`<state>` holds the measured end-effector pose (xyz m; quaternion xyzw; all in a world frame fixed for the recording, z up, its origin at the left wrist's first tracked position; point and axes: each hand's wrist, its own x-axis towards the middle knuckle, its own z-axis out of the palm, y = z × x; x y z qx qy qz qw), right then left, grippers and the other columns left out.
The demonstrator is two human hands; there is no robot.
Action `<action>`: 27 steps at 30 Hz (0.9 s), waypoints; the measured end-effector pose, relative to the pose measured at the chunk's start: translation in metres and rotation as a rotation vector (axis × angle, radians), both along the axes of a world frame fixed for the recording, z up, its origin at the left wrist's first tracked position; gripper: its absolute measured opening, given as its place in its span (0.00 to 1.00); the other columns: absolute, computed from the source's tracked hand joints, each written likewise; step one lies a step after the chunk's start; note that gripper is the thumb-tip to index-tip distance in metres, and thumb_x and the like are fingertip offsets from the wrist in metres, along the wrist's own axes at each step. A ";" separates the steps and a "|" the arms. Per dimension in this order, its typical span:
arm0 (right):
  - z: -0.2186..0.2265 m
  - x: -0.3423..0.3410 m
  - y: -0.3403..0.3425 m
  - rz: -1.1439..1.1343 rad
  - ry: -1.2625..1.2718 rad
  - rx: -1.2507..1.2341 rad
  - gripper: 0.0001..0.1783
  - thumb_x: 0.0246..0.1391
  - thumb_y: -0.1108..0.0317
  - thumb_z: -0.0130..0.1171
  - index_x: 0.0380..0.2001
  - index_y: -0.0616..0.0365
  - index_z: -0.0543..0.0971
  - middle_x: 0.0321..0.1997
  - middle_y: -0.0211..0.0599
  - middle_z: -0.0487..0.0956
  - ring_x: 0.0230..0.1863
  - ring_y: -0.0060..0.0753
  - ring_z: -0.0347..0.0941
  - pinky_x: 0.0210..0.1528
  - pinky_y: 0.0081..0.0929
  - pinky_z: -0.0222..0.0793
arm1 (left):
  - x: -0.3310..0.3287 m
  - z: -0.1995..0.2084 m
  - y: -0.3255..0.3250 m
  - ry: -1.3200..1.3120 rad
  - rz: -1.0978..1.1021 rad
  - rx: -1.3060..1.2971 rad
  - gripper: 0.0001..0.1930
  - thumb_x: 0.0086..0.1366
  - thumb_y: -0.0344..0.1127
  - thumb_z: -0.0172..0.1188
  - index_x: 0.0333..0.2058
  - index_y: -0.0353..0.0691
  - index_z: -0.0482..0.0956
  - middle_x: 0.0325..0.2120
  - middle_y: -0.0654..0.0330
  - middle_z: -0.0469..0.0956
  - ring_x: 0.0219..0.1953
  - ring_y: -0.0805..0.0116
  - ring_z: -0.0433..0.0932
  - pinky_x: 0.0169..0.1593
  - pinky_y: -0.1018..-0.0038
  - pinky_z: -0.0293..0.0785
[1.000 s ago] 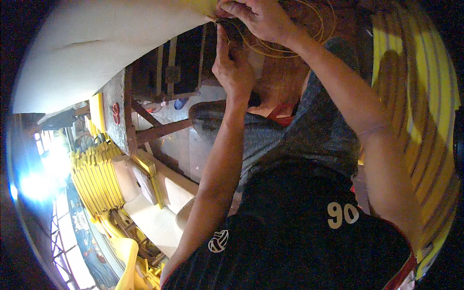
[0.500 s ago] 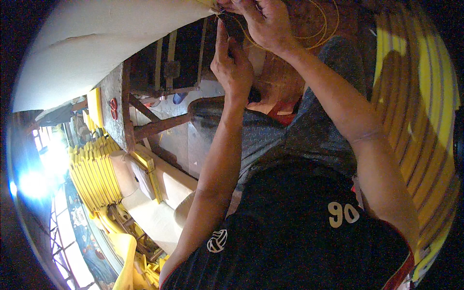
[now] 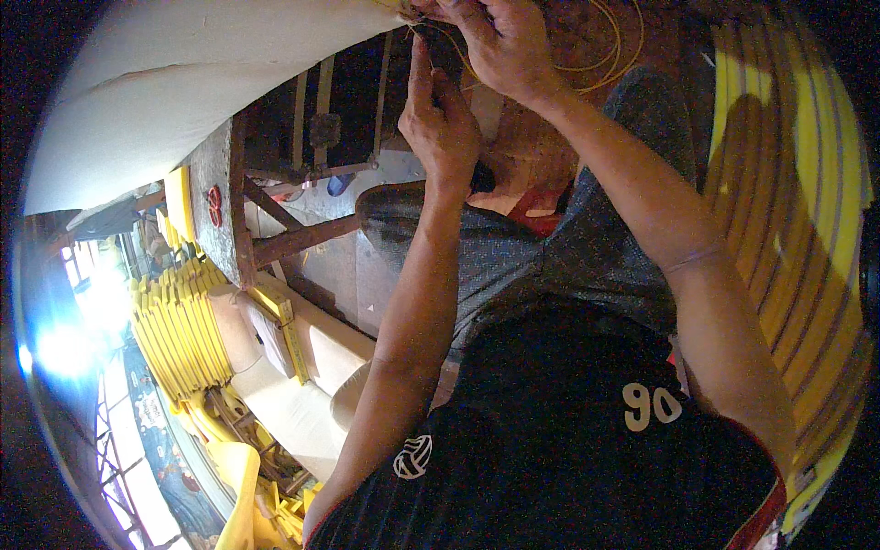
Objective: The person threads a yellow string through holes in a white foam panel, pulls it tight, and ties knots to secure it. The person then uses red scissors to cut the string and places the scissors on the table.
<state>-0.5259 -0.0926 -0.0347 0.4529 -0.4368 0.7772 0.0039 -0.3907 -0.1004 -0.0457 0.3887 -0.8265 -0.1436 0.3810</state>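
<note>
Head view: both hands have drifted upward toward the top rim of the frame since a second ago, and the right hand [image 3: 500, 41] is now partly cut off by that rim. The left hand [image 3: 440, 119] sits just below and touching it, thumb extended upward. Judgement: the work is continuing at one spot, with no release or regrasp evident.

Grip state: right hand fingers are curled closed over the end of a thin yellow cord [image 3: 605, 55], which loops away to the right of the grip over the brown floor [image 3: 550, 137]. Left hand is closed around a small dark object [image 3: 480, 177] that pokes out below the palm; what it is cannot be told. The exact pinch point is hidden by the fingers and the frame edge.

Edges and room: just left of the grip runs the curved edge of a large white sheet [image 3: 183, 92], very close to the fingertips. Below the grip are the person's knees in grey shorts [image 3: 513, 247]. Right of the grip, well apart, stand yellow panels [image 3: 797, 229]. Left and below, a wooden frame [image 3: 275, 229] and stacked yellow pieces [image 3: 179, 321] lie well apart. Open room is mostly to the right, over the floor.
</note>
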 end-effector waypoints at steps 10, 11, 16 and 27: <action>0.017 -0.026 0.001 0.193 0.189 0.017 0.09 0.67 0.69 0.51 0.40 0.64 0.78 0.34 0.45 0.82 0.33 0.41 0.81 0.35 0.32 0.74 | -0.005 0.000 0.001 0.054 -0.028 -0.029 0.23 0.69 0.32 0.53 0.62 0.43 0.70 0.46 0.46 0.81 0.26 0.58 0.79 0.31 0.64 0.75; 0.020 -0.025 0.001 0.173 0.196 0.040 0.09 0.67 0.69 0.52 0.40 0.64 0.77 0.34 0.46 0.82 0.33 0.42 0.81 0.35 0.32 0.75 | -0.005 -0.002 -0.001 0.071 -0.041 -0.055 0.23 0.69 0.32 0.53 0.62 0.42 0.70 0.49 0.47 0.80 0.27 0.58 0.80 0.32 0.65 0.75; 0.023 -0.031 0.001 0.152 0.245 0.141 0.09 0.66 0.70 0.52 0.40 0.65 0.77 0.35 0.47 0.82 0.35 0.43 0.82 0.35 0.33 0.75 | -0.006 0.001 0.001 0.039 -0.028 -0.017 0.24 0.67 0.30 0.53 0.63 0.42 0.69 0.46 0.48 0.79 0.32 0.56 0.82 0.36 0.65 0.77; 0.015 -0.029 0.002 0.324 0.032 0.199 0.10 0.69 0.67 0.50 0.43 0.62 0.76 0.36 0.36 0.79 0.38 0.29 0.75 0.42 0.28 0.71 | -0.002 0.000 -0.001 0.036 -0.058 -0.060 0.27 0.65 0.24 0.54 0.64 0.43 0.68 0.36 0.48 0.82 0.23 0.60 0.77 0.30 0.65 0.74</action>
